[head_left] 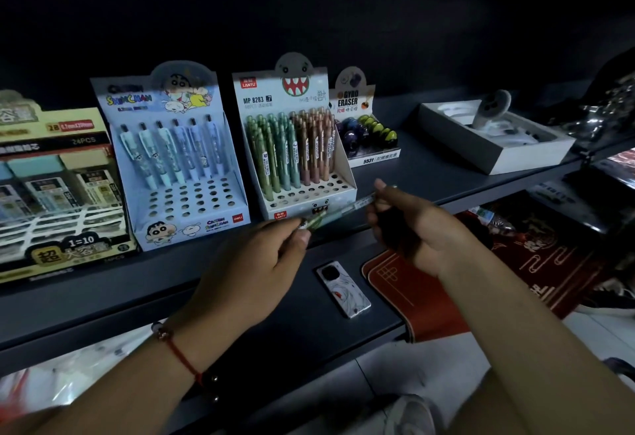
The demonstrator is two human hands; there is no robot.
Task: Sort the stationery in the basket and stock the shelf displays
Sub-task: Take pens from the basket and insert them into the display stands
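We hold one green pencil (338, 212) level, left hand (251, 263) and right hand (412, 225) fingers each pinching an end, lining it up with the LANTU display (302, 146) holes.

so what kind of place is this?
Most likely a stationery shop: dark shelf with retail display boxes, a pen display, a pencil display and a "Gyro Eraser" box.

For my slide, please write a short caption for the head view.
Left hand and right hand hold a pen before the monster display box.
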